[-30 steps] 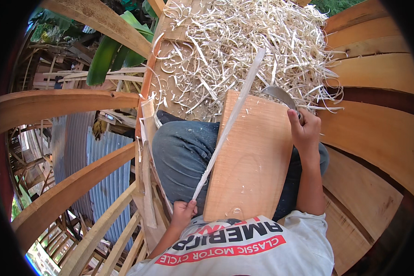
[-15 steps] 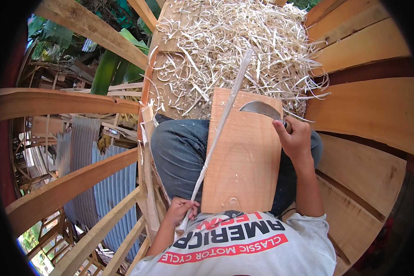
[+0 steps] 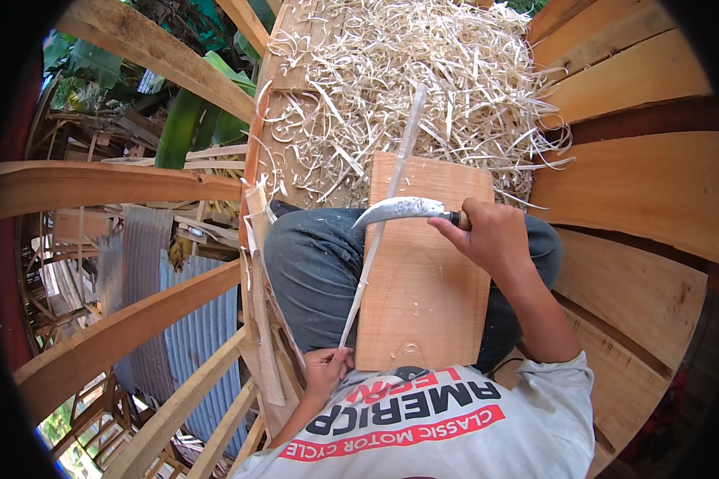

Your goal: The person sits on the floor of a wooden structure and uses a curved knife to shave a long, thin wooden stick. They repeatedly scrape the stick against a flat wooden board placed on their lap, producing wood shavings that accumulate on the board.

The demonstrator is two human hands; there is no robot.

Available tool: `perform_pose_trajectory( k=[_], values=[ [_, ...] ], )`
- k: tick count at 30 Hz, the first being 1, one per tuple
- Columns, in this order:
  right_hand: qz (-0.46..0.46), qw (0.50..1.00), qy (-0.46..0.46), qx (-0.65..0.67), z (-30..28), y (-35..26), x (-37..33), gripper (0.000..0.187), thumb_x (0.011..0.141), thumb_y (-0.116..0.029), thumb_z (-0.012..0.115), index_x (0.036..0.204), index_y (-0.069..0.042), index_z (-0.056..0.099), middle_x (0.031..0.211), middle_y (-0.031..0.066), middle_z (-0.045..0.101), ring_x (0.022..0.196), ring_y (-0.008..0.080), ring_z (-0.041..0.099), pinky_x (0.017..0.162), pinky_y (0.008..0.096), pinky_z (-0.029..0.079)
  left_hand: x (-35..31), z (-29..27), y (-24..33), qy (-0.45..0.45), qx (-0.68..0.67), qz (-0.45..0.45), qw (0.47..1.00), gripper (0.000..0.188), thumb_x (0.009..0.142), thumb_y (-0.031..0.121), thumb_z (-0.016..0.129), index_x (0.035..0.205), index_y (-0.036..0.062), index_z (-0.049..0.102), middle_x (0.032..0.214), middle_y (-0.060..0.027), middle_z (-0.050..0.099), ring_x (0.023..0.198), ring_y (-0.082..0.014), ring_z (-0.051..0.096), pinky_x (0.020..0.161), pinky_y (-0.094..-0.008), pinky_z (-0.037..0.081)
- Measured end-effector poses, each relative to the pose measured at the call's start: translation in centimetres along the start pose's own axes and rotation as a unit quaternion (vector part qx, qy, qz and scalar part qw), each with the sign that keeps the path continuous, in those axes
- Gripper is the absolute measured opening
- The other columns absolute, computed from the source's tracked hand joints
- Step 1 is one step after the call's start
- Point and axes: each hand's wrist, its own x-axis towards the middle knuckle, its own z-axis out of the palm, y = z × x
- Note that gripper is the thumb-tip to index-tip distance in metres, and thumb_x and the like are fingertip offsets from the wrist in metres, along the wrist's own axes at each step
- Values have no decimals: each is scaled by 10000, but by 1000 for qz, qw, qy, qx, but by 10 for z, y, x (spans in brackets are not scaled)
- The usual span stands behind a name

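My left hand (image 3: 327,370) is closed round the near end of a long, thin pale wooden strip (image 3: 406,144), low on my left by my shirt. The strip slants up and away across the left edge of a flat wooden board (image 3: 431,295) lying on my lap. In my right hand (image 3: 487,231) is the dark handle of a curved, sickle-like knife (image 3: 399,209). Its blade points left and lies across the strip near the board's far part; whether it cuts in, I cannot tell. Small chips dot the board.
A heap of curled wood shavings (image 3: 439,88) spreads over the plank floor beyond my knees. Wide planks (image 3: 631,191) form a wall on the right. Slatted rails (image 3: 120,180) stand on the left, with corrugated metal sheets (image 3: 204,335) behind them. Narrow offcuts (image 3: 260,319) lie beside my left knee.
The knife has moved left from over the board's right side and now crosses the strip, its blade turned to show a brighter face. The strip's far end has shifted slightly left.
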Motion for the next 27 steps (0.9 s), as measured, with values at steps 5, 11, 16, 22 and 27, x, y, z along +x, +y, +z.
perform_pose_trajectory(
  k=[5, 11, 16, 22, 27],
  values=[
    [4, 997, -35, -61, 6, -1, 16, 556, 758, -559, 658, 537, -64, 533, 443, 71, 499, 397, 237, 528, 422, 336, 431, 0, 5, -4, 30, 38, 26, 998, 229, 908, 123, 591, 798, -64, 662, 604, -46, 598, 438, -40, 432, 409, -193, 315],
    [-18, 998, -46, -37, 16, -8, 28, 539, 748, -538, 676, 551, -57, 531, 454, 76, 502, 415, 247, 536, 426, 340, 433, 3, 3, -7, 51, 70, 17, 996, 193, 881, 109, 623, 781, -44, 686, 563, -5, 579, 477, -36, 470, 445, -198, 357],
    [-31, 998, 3, -48, 42, 4, 50, 582, 727, -590, 655, 540, -58, 510, 457, 83, 499, 414, 262, 530, 426, 361, 427, 5, 1, -7, 42, 75, 33, 996, 166, 872, 89, 631, 818, -58, 685, 567, -4, 574, 497, -41, 479, 462, -203, 372],
    [-33, 996, 2, -79, 54, 16, 71, 615, 719, -631, 637, 533, -65, 487, 469, 75, 499, 418, 249, 524, 433, 357, 424, 6, -1, -8, 36, 58, 6, 998, 161, 872, 83, 632, 840, -67, 682, 562, -4, 560, 499, -45, 470, 468, -201, 370],
    [-68, 994, 18, -80, 58, 23, 88, 623, 721, -638, 630, 539, -61, 482, 470, 75, 495, 420, 232, 518, 444, 345, 421, 6, 0, -5, 37, 60, -6, 997, 157, 870, 81, 632, 844, -64, 684, 555, -4, 562, 497, -46, 479, 466, -204, 376]
  ],
)
